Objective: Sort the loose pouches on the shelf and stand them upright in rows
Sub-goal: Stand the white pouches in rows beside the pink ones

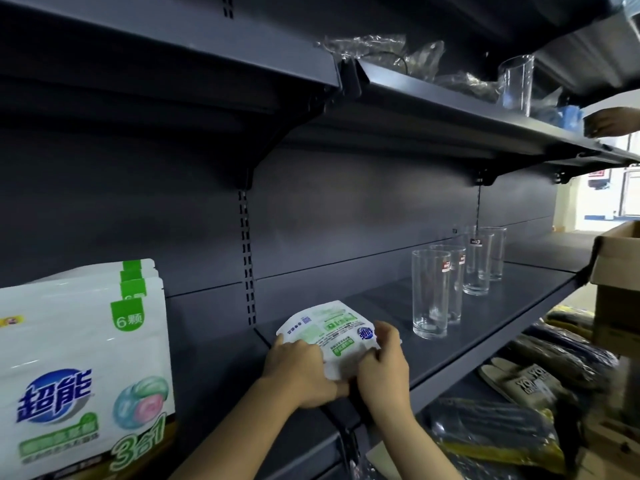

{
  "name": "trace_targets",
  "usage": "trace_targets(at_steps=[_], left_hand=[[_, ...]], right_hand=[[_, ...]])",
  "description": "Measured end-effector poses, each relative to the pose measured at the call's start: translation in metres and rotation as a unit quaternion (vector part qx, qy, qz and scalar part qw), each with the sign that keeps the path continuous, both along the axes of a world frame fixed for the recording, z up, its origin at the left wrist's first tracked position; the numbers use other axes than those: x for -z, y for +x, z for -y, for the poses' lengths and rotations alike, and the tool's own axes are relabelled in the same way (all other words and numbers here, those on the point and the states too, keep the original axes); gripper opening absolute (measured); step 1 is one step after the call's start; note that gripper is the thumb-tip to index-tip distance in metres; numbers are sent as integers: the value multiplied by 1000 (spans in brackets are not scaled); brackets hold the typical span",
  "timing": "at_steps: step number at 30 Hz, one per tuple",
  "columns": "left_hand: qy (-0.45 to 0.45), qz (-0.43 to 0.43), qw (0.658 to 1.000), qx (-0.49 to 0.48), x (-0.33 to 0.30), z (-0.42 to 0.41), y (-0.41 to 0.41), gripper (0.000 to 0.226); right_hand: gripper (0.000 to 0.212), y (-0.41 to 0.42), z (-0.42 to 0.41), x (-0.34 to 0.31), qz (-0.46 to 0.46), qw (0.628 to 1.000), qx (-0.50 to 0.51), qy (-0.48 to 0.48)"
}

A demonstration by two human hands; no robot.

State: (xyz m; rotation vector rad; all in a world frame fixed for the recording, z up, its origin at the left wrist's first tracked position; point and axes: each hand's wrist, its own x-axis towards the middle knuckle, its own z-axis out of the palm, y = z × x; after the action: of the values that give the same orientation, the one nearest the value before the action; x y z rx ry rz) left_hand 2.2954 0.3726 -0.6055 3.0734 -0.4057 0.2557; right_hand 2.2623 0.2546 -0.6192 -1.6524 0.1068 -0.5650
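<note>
A white and green pouch (pixel 330 332) lies flat on the grey shelf (pixel 485 327), printed back up, near the front edge and just right of the slotted upright. Both hands clasp it: the left hand (pixel 298 367) presses its near left corner, the right hand (pixel 382 365) pinches its right edge, apparently to tip it up onto its base. To the left, a row of matching pouches (pixel 83 368) already stands upright, front panels facing out, reading "超能", "3合1" and "6颗". Tall clear glasses (pixel 431 294) with small red labels, too small to read, stand in a line further right.
</note>
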Motion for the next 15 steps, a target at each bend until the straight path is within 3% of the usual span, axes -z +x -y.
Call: trace_targets(at_steps=[4, 8, 10, 12, 14, 15], left_hand=[[18, 17, 1000, -17, -2, 5, -16, 57], [116, 32, 993, 20, -5, 18, -27, 33], [132, 42, 990, 32, -7, 16, -29, 34], [53, 74, 996, 15, -7, 5, -28, 31], [-131, 143, 981, 19, -12, -10, -28, 18], [-244, 169, 955, 20, -18, -16, -29, 16]], right_hand=[[43, -5, -1, -1, 8, 999, 10, 33], [46, -8, -1, -3, 18, 999, 9, 41], [45, -10, 0, -2, 25, 999, 6, 29], [44, -11, 3, -2, 39, 999, 3, 14], [54, -13, 9, -5, 70, 997, -17, 8], [70, -14, 13, -9, 92, 995, -30, 7]])
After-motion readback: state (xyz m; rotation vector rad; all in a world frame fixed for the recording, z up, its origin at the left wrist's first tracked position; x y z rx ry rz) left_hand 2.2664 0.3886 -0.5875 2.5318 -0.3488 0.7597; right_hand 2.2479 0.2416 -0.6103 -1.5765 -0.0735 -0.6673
